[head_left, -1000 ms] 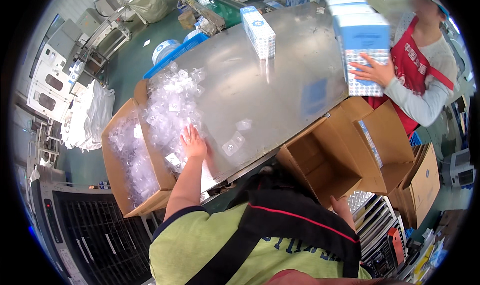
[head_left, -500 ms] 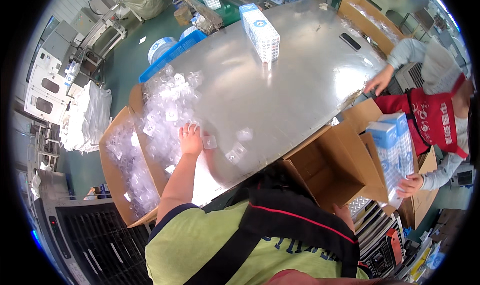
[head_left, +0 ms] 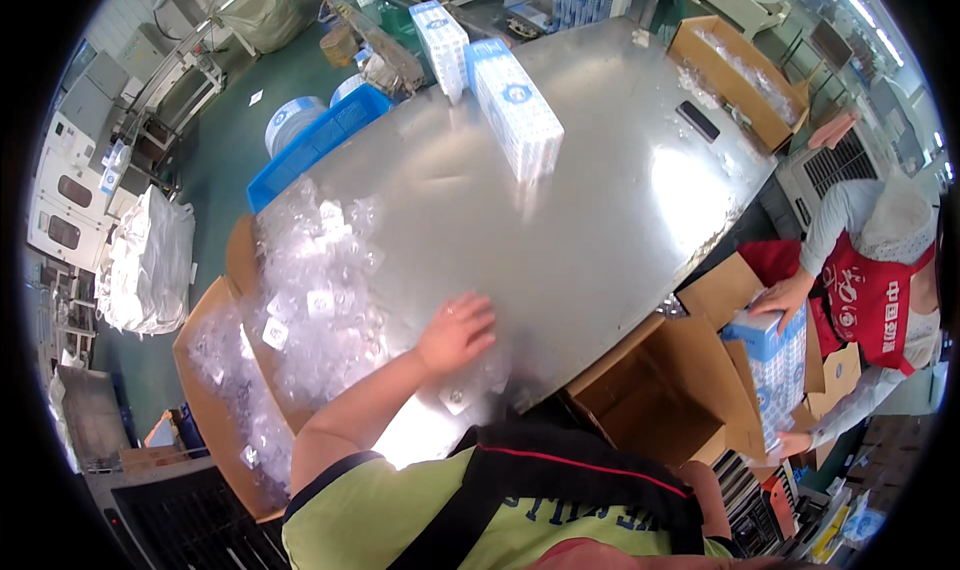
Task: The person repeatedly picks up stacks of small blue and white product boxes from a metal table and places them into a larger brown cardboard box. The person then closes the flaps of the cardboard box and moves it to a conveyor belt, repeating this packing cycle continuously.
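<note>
My left hand (head_left: 458, 332) is over the metal table (head_left: 590, 230), its fingers stretched out and slightly bent. Just below it lie a few loose clear plastic pieces with white squares (head_left: 455, 398). To its left, a large heap of the same clear pieces (head_left: 325, 280) spreads over the table's left end. Against that end stands a cardboard box (head_left: 205, 355), holding more such pieces. My right forearm (head_left: 706, 490) shows low by an open cardboard carton (head_left: 650, 380); the hand itself is hidden.
Two tall blue-and-white boxes, one nearer (head_left: 520, 115) and one behind (head_left: 440, 45), stand at the far edge beside a blue basket (head_left: 320, 145). A phone (head_left: 698, 122) and another cardboard box (head_left: 740, 80) are far right. A co-worker in a red apron (head_left: 865, 295) handles blue-and-white boxes (head_left: 780, 370).
My left hand has moved right, from the heap's edge to the loose pieces. A second tall box has come into view. The co-worker's upper hand has come down onto the blue-and-white boxes.
</note>
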Available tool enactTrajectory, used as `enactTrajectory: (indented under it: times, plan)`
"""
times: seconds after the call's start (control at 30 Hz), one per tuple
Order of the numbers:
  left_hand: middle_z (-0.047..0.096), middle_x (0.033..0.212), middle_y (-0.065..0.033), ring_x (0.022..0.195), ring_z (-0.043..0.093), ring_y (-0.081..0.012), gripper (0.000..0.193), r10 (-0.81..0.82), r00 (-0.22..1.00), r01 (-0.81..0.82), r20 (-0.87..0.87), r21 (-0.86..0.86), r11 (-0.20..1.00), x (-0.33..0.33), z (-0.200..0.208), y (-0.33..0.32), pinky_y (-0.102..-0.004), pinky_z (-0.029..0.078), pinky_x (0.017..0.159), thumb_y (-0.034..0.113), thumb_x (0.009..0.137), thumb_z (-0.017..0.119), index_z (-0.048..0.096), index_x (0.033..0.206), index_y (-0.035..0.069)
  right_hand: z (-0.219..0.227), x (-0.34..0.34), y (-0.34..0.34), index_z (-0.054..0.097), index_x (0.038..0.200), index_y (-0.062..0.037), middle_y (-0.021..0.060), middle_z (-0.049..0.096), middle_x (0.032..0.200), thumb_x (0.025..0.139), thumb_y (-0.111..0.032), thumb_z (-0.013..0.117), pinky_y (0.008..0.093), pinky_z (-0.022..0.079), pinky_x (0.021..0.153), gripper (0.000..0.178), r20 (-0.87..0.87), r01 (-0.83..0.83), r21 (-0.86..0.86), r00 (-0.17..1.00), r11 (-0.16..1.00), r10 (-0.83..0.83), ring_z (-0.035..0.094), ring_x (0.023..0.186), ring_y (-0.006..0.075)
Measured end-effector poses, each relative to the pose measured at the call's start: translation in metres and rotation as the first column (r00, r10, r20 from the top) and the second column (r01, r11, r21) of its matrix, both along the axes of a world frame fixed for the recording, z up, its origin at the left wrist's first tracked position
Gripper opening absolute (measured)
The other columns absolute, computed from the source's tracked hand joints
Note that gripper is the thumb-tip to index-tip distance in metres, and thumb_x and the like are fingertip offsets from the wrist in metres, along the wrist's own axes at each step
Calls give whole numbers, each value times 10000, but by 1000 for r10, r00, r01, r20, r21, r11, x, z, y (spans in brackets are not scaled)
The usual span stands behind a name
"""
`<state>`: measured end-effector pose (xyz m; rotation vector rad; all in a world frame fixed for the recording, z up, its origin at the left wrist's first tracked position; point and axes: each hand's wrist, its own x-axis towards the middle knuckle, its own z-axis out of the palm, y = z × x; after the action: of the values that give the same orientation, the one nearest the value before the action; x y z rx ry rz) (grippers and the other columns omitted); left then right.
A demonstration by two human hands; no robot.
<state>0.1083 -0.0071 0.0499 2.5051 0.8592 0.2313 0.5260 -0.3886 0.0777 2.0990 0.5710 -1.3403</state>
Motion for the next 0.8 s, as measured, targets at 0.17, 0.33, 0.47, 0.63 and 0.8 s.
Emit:
enactTrajectory:
  times: [0.17, 0.33, 0.47, 0.63, 0.8]
  plan:
    - [388, 1503, -170, 1430, 270, -409, 569, 254, 936, -327, 245, 334, 884, 100, 52, 167, -585, 224, 1147, 444, 907, 605, 526, 1366, 116, 59, -12, 142, 531, 1298, -18, 220, 681, 1035, 865, -498, 628, 461, 517, 875, 653, 257, -303, 503, 947, 809, 195, 637, 1019, 390]
    - [284, 1544, -247, 1435, 228, -454, 807, 661, 636, -768, 399, 416, 488, 156, 83, 344, -588, 249, 1128, 626, 847, 596, 361, 1506, 224, 93, -41, 289, 453, 1388, -27, 208, 625, 1174, 839, -377, 699, 439, 479, 942, 696, 384, -441, 832, 896, 336, 225, 579, 1116, 370]
    - [308, 1502, -298, 1382, 330, -462, 906, 647, 762, -644, 40, 163, 748, 154, 44, 409, -510, 342, 1100, 674, 779, 631, 296, 1533, 302, 76, -52, 405, 277, 1491, -9, 255, 489, 1350, 805, -465, 721, 449, 418, 1030, 935, 511, -543, 827, 834, 146, 208, 486, 1242, 392]
    - [427, 1381, -263, 1233, 512, -432, 899, 620, 784, -621, -39, -57, 781, 151, 65, 331, -467, 456, 1001, 579, 764, 667, 295, 1533, 297, 60, -101, 570, 145, 1513, 47, 322, 446, 1361, 731, -586, 743, 443, 420, 1036, 1170, 520, -520, 833, 852, 187, 56, 457, 1289, 391]
    - [507, 1214, -264, 990, 627, -432, 845, 501, 862, -505, -73, -44, 862, 145, 65, 214, -469, 534, 820, 555, 831, 635, 310, 1513, 176, 37, -87, 599, 192, 1519, -1, 242, 509, 1347, 706, -540, 742, 444, 470, 976, 1120, 303, -309, 903, 951, 297, 69, 546, 1196, 385]
